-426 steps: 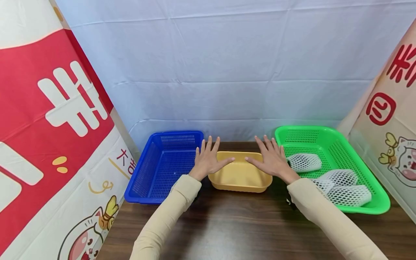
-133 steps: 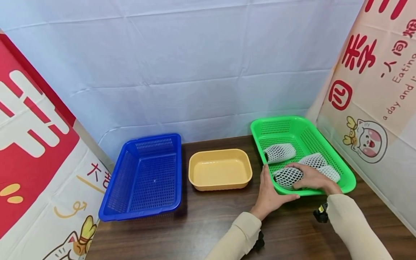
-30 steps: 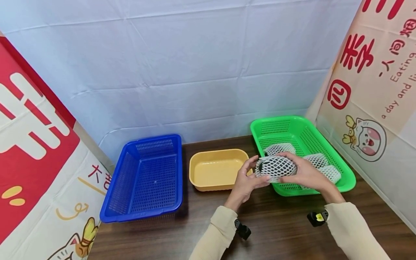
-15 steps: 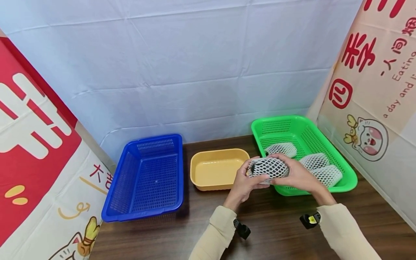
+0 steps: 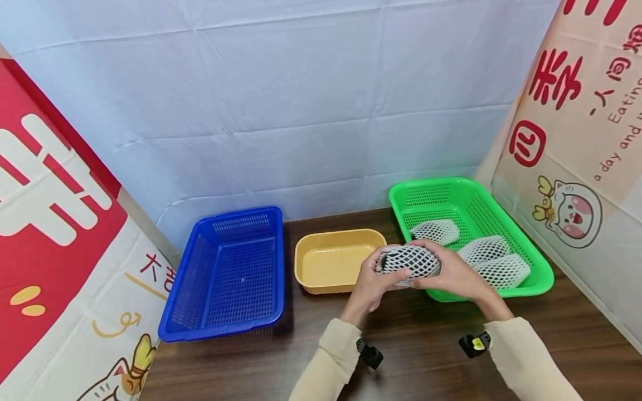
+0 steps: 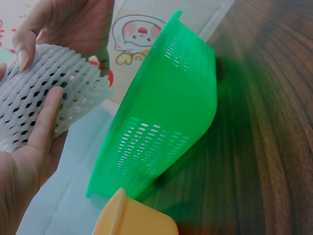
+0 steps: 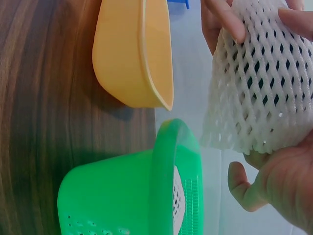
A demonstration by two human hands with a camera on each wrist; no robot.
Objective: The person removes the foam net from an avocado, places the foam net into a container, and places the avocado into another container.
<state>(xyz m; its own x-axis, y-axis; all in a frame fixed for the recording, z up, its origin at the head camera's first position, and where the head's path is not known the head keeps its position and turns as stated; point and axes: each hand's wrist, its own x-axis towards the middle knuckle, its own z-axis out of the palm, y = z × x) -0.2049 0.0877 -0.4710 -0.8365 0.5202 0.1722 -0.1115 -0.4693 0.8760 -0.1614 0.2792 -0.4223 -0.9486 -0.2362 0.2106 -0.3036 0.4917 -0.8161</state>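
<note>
Both hands hold one white foam net sleeve (image 5: pixel 411 260) up over the gap between the green basket and the yellow tray. Something dark shows through its mesh; its kind is hidden. My left hand (image 5: pixel 371 287) grips the left end, thumb across the near side and fingers behind. At the other end my right hand (image 5: pixel 458 275) wraps thumb and fingers around the sleeve. In the right wrist view the loose end of the netting (image 7: pixel 220 117) flares out near the right palm. Three more netted pieces, one at the back (image 5: pixel 436 231), lie in the green basket (image 5: pixel 544 273).
Left of the hands, a yellow tray (image 5: pixel 341 288) stands on the dark wooden table (image 5: pixel 321 345) with nothing in it. Farther left is a blue mesh basket (image 5: pixel 243 289), also holding nothing. White cloth (image 5: pixel 301 111) hangs behind, with printed cloths at both sides.
Earlier both hands hovered spread over the yellow tray, then the right gripped a netted piece inside the green basket. It was lifted out into both hands, and has since drifted slightly left.
</note>
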